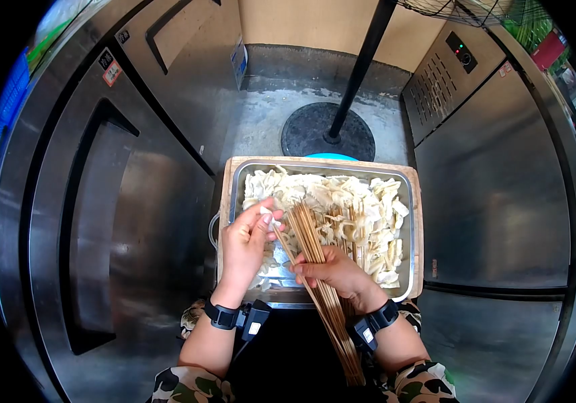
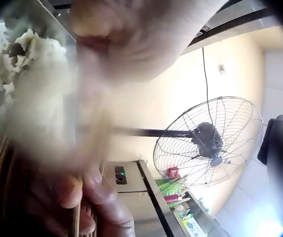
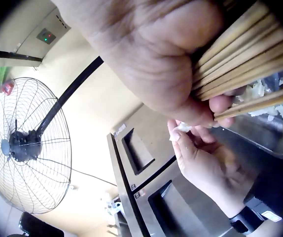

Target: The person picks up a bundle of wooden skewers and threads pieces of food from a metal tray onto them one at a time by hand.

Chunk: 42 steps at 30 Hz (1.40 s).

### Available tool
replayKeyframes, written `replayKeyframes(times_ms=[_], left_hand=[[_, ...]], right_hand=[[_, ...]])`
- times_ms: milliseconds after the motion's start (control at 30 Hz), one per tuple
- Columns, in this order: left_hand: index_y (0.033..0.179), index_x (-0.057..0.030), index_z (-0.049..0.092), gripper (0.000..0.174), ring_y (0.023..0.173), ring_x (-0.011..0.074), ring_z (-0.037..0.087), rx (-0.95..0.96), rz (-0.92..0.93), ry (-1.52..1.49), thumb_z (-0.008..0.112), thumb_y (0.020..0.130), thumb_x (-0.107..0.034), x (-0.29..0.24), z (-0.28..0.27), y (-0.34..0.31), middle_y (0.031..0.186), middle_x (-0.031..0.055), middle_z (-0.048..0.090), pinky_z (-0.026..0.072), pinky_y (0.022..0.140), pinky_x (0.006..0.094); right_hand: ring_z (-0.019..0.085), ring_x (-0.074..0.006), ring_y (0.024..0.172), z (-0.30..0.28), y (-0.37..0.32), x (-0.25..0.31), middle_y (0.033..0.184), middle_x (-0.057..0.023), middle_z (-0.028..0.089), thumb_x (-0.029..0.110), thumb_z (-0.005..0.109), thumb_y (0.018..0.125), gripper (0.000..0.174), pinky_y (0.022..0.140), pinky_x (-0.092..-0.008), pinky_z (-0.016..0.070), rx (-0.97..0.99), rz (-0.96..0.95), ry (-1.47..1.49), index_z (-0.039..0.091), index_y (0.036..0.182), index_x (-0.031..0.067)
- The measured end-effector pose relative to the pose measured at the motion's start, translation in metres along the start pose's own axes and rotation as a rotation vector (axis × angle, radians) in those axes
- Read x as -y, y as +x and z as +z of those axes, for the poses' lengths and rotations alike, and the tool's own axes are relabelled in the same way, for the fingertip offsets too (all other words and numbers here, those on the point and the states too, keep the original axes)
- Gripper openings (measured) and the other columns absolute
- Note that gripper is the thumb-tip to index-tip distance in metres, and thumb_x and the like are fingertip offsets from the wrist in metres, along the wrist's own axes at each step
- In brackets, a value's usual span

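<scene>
My left hand (image 1: 244, 243) pinches a small pale slice of food (image 1: 265, 213) between thumb and fingers, above the left side of a metal tray (image 1: 412, 228). In my right hand (image 1: 342, 274) is a thick bundle of wooden skewers (image 1: 309, 235), slanting down toward my lap. One single skewer (image 1: 284, 245) stands apart from the bundle, held by the right thumb and fingers, its upper end right at the pale slice. Many pale, moist slices (image 1: 315, 188) fill the tray's back and right side. Several skewers (image 1: 359, 232) lie among them. In the left wrist view the slice is blurred.
The tray sits on a wooden board (image 1: 419, 255) at my knees. Steel cabinets (image 1: 120, 228) with handles stand close on the left, and another steel cabinet (image 1: 496, 161) on the right. Ahead rises a fan's black pole (image 1: 362, 67) on a round base (image 1: 301, 131).
</scene>
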<state>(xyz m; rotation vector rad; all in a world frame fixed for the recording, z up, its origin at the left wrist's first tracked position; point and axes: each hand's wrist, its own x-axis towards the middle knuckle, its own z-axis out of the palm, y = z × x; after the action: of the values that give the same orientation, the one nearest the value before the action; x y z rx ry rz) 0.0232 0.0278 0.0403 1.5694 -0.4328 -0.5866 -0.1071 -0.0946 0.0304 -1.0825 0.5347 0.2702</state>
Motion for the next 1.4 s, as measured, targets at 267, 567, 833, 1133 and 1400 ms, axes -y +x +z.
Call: replayKeyframes(times_ms=[267,567,833,1133,1400], left_hand=[[0.113,-0.0001,0.055,0.025,0.083,0.0164,0.063,0.066,-0.169,-0.256,0.047,0.093,-0.013,0.008,-0.005,0.004,0.094,0.0108,0.064,0.0514,0.072,0.0255],[0.108,-0.0004,0.058,0.026,0.084,0.0183,0.064,0.15,-0.387,-0.396,0.055,0.089,-0.018,0.009,-0.011,0.003,0.095,0.0116,0.064,0.0512,0.075,0.027],[0.108,0.0001,0.057,0.028,0.087,0.0185,0.063,0.133,-0.456,-0.492,0.056,0.088,-0.019,0.014,-0.004,-0.006,0.097,0.0109,0.064,0.051,0.075,0.0274],[0.111,-0.0026,0.055,0.023,0.081,0.0124,0.061,0.075,-0.248,-0.176,0.051,0.091,-0.013,0.02,-0.019,-0.006,0.098,0.0088,0.063,0.0505,0.073,0.0243],[0.09,-0.0026,0.059,0.017,0.078,0.0296,0.061,0.171,0.094,0.874,0.063,0.073,-0.003,0.017,-0.044,-0.014,0.091,0.0129,0.062,0.0489,0.069,0.0349]], right_hand=[[0.052,-0.0062,0.056,0.001,0.0,-0.001,0.072,-0.0035,0.062,0.012,0.067,0.08,0.014,0.051,-0.018,0.0408,0.008,-0.004,0.028,0.059,0.088,0.0035],[0.052,-0.0054,0.057,0.003,0.0,-0.005,0.072,-0.0035,0.061,0.011,0.065,0.081,0.013,0.051,-0.0175,0.0405,-0.037,-0.029,0.012,0.058,0.088,0.0037],[0.051,-0.0053,0.058,0.002,0.002,-0.009,0.072,-0.0024,0.061,0.01,0.064,0.082,0.011,0.051,-0.0172,0.0401,-0.045,-0.054,0.0,0.058,0.09,0.0038],[0.053,-0.0068,0.056,0.002,-0.002,-0.003,0.072,-0.0055,0.063,0.007,0.064,0.081,0.012,0.05,-0.0179,0.0405,-0.091,-0.049,0.017,0.059,0.092,0.0036],[0.056,-0.0091,0.061,-0.004,0.003,-0.011,0.076,-0.0068,0.063,0.005,0.063,0.081,0.012,0.051,-0.0191,0.0422,-0.047,-0.082,0.052,0.057,0.092,0.0035]])
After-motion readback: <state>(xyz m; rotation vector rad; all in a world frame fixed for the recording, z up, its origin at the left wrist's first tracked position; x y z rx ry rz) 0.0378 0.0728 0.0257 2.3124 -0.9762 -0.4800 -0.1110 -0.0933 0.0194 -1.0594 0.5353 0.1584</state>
